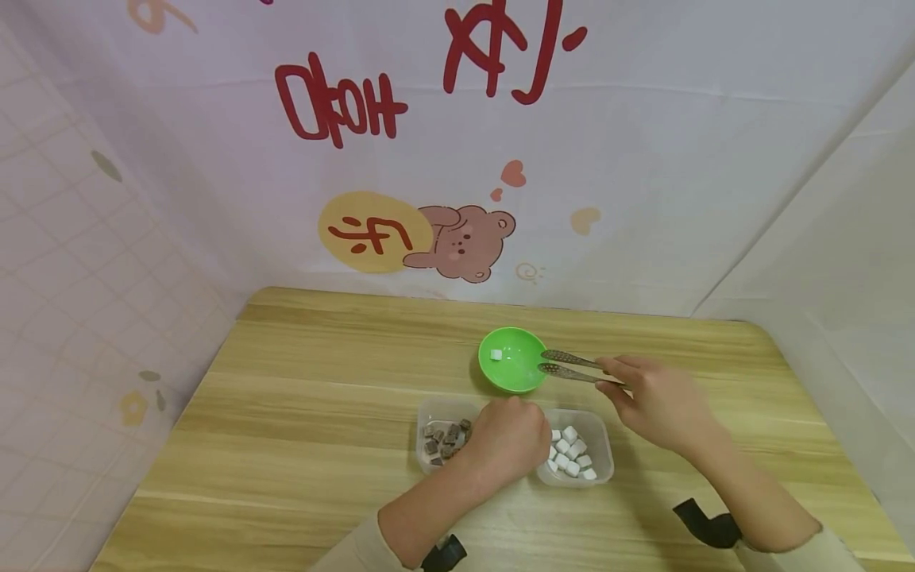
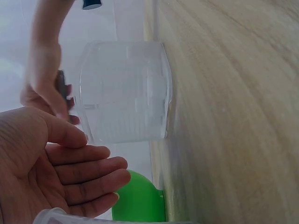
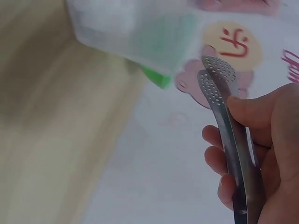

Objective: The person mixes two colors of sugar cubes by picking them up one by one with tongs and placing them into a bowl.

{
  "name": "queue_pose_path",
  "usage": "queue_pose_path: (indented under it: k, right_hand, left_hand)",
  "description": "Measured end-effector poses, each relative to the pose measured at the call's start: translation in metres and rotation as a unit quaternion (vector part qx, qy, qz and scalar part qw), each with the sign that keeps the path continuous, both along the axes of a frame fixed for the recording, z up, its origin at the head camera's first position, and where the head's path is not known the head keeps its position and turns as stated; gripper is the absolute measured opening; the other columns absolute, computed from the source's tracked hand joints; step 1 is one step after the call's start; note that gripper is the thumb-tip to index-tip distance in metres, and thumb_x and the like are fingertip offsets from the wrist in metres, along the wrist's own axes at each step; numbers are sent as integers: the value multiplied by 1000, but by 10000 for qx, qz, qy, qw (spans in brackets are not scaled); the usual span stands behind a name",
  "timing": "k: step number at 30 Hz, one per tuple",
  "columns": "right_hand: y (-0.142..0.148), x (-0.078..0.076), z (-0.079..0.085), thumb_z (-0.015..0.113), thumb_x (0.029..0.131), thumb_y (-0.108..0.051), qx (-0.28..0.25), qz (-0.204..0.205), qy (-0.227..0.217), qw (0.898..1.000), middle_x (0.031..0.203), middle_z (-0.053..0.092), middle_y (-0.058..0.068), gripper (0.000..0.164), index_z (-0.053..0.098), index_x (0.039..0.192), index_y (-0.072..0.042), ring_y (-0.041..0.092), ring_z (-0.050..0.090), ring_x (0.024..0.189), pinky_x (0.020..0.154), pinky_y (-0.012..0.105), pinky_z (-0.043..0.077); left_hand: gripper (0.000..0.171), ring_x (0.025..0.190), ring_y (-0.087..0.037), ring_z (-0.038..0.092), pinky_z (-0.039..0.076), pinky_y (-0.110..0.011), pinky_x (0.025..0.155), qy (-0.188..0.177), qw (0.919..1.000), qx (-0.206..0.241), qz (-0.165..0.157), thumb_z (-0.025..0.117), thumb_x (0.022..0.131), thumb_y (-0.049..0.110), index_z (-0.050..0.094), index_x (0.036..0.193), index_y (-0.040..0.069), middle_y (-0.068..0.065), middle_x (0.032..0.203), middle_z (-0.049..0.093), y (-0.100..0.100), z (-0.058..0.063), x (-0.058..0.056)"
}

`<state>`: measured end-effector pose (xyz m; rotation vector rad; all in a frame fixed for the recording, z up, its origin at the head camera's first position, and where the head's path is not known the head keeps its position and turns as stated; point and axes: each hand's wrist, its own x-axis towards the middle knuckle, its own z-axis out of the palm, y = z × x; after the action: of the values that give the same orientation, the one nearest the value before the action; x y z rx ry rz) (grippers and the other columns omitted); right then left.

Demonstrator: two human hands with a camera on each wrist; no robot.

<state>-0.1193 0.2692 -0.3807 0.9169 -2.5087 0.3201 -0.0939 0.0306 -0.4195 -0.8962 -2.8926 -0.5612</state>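
Note:
Metal tongs (image 1: pixel 568 372) with perforated tips are gripped in my right hand (image 1: pixel 661 401). Their tips, slightly apart in the head view, overlap the right rim of a green bowl (image 1: pixel 515 375). Inside that bowl lies one white cube (image 1: pixel 496 355). My left hand (image 1: pixel 511 433) hovers around two clear plastic containers, its fingers loosely bent with nothing in them, as the left wrist view shows. White cubes (image 1: pixel 570 450) lie in the right container (image 1: pixel 608 454); small brown pieces (image 1: pixel 450 437) lie in the left one (image 1: pixel 422 421), partly hidden by my left hand and forearm.
The wooden table (image 1: pixel 307 381) carries the bowl behind the two containers. A white backdrop (image 1: pixel 643 159) with red characters and a pink bear (image 1: pixel 461 242) rises at the table's back edge. Pale cloth walls (image 1: pixel 93 318) stand at both sides.

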Motion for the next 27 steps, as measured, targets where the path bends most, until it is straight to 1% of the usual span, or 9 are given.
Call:
queue_pose_path:
  k: [2, 4, 6, 7, 9, 13, 18, 22, 27]
  right_hand:
    - [4, 2, 9, 83, 79, -12, -108, 50, 122, 9999, 84, 73, 1, 27, 78, 105, -4, 11, 60, 57, 48, 31, 45]
    - [8, 5, 17, 74, 94, -25, -174, 21, 265, 9995, 87, 75, 4, 26, 78, 106, -3, 13, 62, 56, 46, 31, 45]
    - [10, 8, 23, 59, 105, -40, -206, -17, 394, 9990, 88, 76, 5, 41, 78, 107, -3, 16, 64, 56, 45, 31, 45]
    - [12, 10, 26, 51, 108, -46, -205, -44, 444, 9988, 87, 76, 4, 50, 78, 107, -4, 15, 64, 56, 45, 31, 45]
    - [13, 14, 29, 39, 110, -54, -189, -95, 548, 9983, 87, 76, 3, 64, 79, 107, -5, 17, 65, 56, 44, 31, 44]
    - [18, 24, 31, 40, 110, -54, -160, -77, 661, 9977, 85, 74, -1, 62, 79, 105, -7, 16, 63, 57, 43, 29, 42]
    - [26, 40, 27, 41, 109, -54, -18, -105, 761, 9970, 86, 75, -1, 59, 79, 105, -9, 17, 66, 59, 42, 27, 42]
    - [30, 51, 23, 40, 109, -53, 135, -142, 747, 9970, 86, 76, 2, 58, 79, 103, -10, 20, 69, 59, 42, 28, 43]
    - [30, 63, 21, 38, 109, -55, 249, -285, 651, 9972, 84, 76, 1, 60, 78, 101, -11, 17, 66, 56, 40, 24, 38]
  left_hand:
    - [48, 44, -7, 38, 34, -24, 42, 24, 10000, 14, 1, 62, 93, 12, 39, 51, 19, 8, 48, 36, 0, -1, 1]
    - [48, 44, -7, 37, 34, -24, 41, 38, 10000, 6, 17, 62, 93, 12, 38, 51, 19, 8, 48, 35, 0, -1, 1]
    - [48, 43, -7, 37, 34, -24, 41, 58, 10000, -19, 25, 62, 93, 12, 38, 52, 19, 8, 48, 35, -1, -1, 2]
    - [48, 43, -7, 37, 33, -24, 41, 52, 10000, -20, 33, 62, 92, 11, 38, 52, 19, 8, 48, 35, -1, -1, 2]
    - [47, 43, -8, 37, 34, -24, 41, 51, 10000, -26, 35, 62, 92, 11, 38, 52, 19, 8, 48, 35, -1, -1, 3]
    - [47, 43, -7, 37, 33, -24, 41, 42, 10000, -41, 28, 63, 91, 11, 39, 52, 19, 8, 48, 36, -1, -1, 3]
    - [46, 43, -7, 36, 32, -23, 40, 62, 9999, -115, 6, 63, 91, 12, 39, 52, 19, 8, 48, 35, 0, -1, 3]
    - [47, 42, -7, 36, 31, -23, 39, 109, 9998, -188, 42, 63, 92, 13, 39, 52, 19, 8, 47, 34, 1, -1, 3]
    - [45, 42, -7, 36, 31, -25, 38, 197, 9993, -316, 90, 65, 89, 13, 40, 52, 20, 8, 47, 35, 2, 0, 1]
